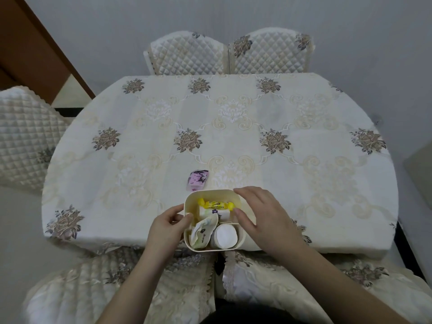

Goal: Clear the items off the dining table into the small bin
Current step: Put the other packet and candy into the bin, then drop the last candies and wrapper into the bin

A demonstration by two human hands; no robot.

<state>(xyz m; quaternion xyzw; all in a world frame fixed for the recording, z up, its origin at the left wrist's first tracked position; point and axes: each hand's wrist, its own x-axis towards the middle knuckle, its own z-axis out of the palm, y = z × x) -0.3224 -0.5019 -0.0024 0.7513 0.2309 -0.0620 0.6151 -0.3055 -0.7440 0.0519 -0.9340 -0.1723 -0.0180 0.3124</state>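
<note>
a small cream plastic bin (211,193) with rounded corners sits at the near edge of the surface (304,127), which is draped in a cream cloth patterned with brown-grey flower bunches. the left hand (167,226) holds the bin's left wall, thumb over the rim and fingers curled against the outside, so that grip is grasping the bin. the right hand (259,213) lies over the bin's right side, index finger stretched along the far rim and thumb touching the right wall; its fingers are only loosely bent, and whether that grip truly clasps the bin or just rests on it i cannot tell.

inside the bin lie a yellow-wrapped candy (218,204) toward the far side, a white folded packet (205,212) under it, a crumpled white wrapper with a small dark flower print (203,229) at the near left, and a round stack of white cotton pads (224,235) at the near right.

a small pink packet with a dark cartoon figure (197,180) lies on the surface just beyond the bin's far left corner, apart from it.

quilted cream chair backs (229,52) stand at the far side.
</note>
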